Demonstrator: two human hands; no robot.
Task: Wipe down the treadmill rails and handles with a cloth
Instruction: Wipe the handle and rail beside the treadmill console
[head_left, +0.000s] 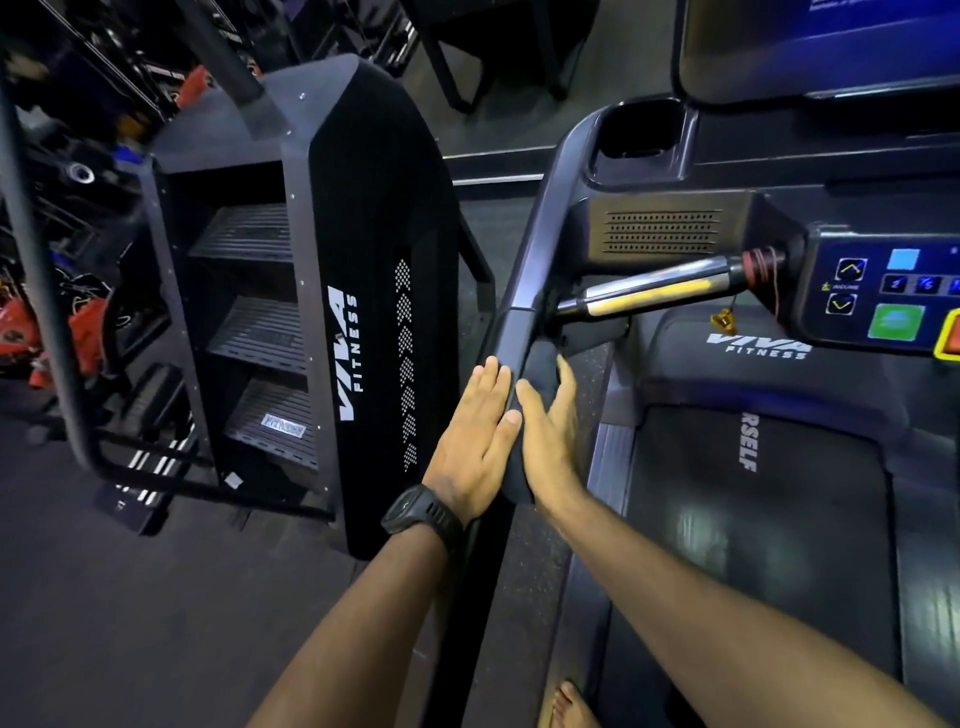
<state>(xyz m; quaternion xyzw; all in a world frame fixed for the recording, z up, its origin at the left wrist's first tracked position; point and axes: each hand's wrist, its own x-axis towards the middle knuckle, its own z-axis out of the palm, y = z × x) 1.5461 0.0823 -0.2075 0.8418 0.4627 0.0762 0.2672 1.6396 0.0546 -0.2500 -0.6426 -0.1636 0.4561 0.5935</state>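
Cloth (540, 369) (dark, hard to tell from the bar under it) draped over the left treadmill rail (530, 270), just below the silver handle (649, 293). Sandwiched between left hand (475, 447) and right hand (553, 441), both flat, fingers straight, pressing without clasping. Watch (421, 512) on left wrist.

Setting: a gym, dimly lit. On my left, a stair-climber machine (363, 234) lettered VIVA FITNESS. Under me, a treadmill (753, 519) of the same brand, its control panel (883, 291) bearing incline arrows. Far left, blurred red and black gear (31, 322) on racks
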